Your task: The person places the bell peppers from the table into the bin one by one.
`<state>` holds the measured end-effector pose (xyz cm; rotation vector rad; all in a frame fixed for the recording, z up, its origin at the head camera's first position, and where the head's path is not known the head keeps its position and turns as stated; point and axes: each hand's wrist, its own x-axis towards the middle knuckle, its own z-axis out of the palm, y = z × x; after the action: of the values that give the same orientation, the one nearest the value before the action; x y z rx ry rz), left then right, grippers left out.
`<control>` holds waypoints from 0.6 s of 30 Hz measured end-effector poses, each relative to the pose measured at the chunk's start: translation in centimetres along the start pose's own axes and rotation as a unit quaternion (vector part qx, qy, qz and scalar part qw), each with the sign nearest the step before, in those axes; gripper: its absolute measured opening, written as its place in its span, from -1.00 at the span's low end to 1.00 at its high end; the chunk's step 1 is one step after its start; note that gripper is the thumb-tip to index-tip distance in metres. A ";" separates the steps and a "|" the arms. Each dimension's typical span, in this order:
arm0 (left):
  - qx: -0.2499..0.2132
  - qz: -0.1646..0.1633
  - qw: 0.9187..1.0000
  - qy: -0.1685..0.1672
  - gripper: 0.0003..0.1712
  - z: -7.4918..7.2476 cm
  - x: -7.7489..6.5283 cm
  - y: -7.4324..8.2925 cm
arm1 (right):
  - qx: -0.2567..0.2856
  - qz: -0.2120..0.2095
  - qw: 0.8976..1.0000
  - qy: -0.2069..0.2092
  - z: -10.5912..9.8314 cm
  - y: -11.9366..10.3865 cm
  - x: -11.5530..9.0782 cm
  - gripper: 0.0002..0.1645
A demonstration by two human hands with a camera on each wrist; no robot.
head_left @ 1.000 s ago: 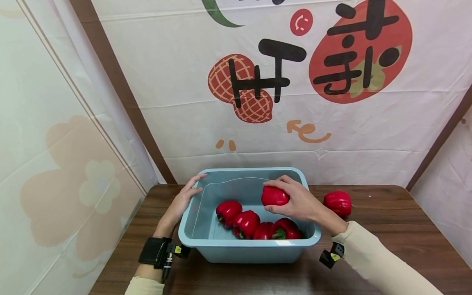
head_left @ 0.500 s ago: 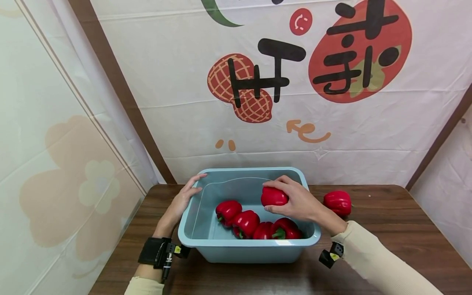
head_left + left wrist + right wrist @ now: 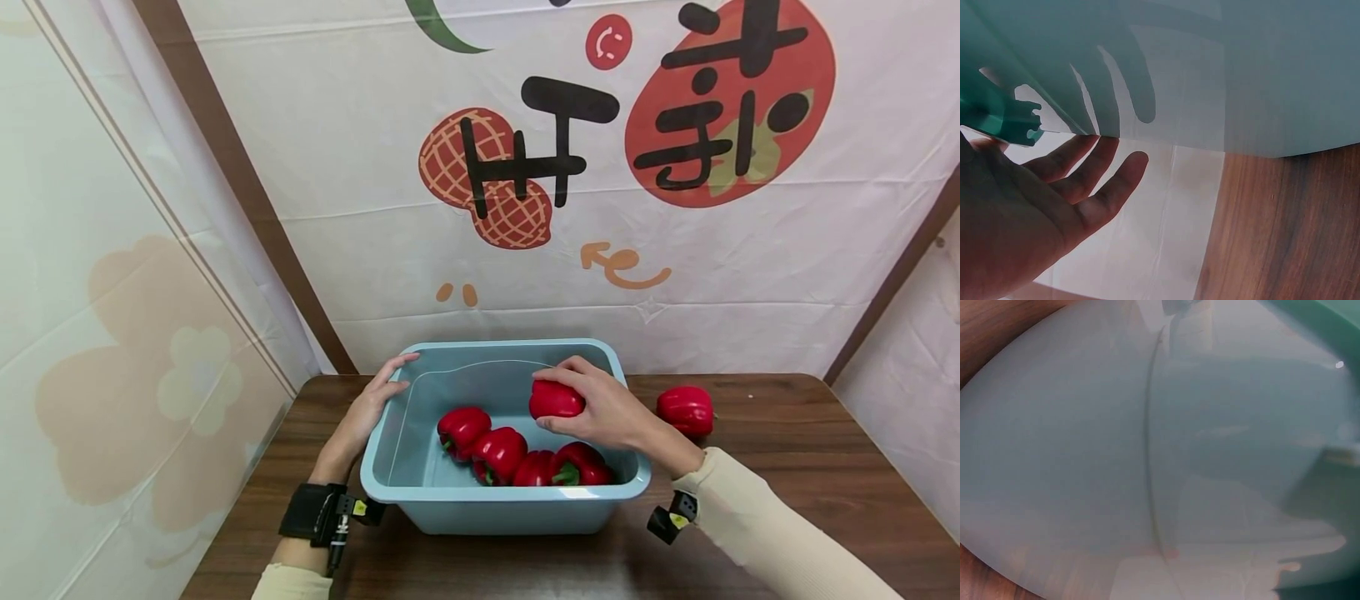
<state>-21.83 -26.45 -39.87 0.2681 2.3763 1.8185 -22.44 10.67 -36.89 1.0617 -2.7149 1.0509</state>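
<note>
A light blue plastic tub [image 3: 510, 510] stands on the table, with several red bell peppers [image 3: 499, 454] lying along its near side. My right hand [image 3: 600, 407] grips another red bell pepper [image 3: 556, 399] over the right part of the tub, thumb on the near side and fingers over the top. My left hand [image 3: 367, 408] holds the tub's left rim, thumb and a finger over the edge. In the left wrist view the other fingers [image 3: 1113, 187] reach to the tub's outer wall. The right wrist view shows mostly the tub wall [image 3: 1085, 450]; the held pepper is hidden there.
One more red bell pepper [image 3: 686, 411] lies on the dark wooden table [image 3: 780, 467] right of the tub, behind the right forearm. A white printed cloth [image 3: 360, 167] hangs behind the table, and another patterned sheet [image 3: 97, 400] hangs on the left.
Both hands keep their places, the bell pepper still in the right one. The whole head view has shifted very slightly.
</note>
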 end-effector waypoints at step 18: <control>0.003 -0.004 1.000 0.001 -0.46 0.0 0.0 0.1 | 0.006 0.018 1.000 0.020 -0.1 -0.2 -0.2 -0.22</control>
<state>-21.83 -26.47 -39.79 0.2586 2.3798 1.8100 -22.19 10.72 -36.70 0.9876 -2.7095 1.0822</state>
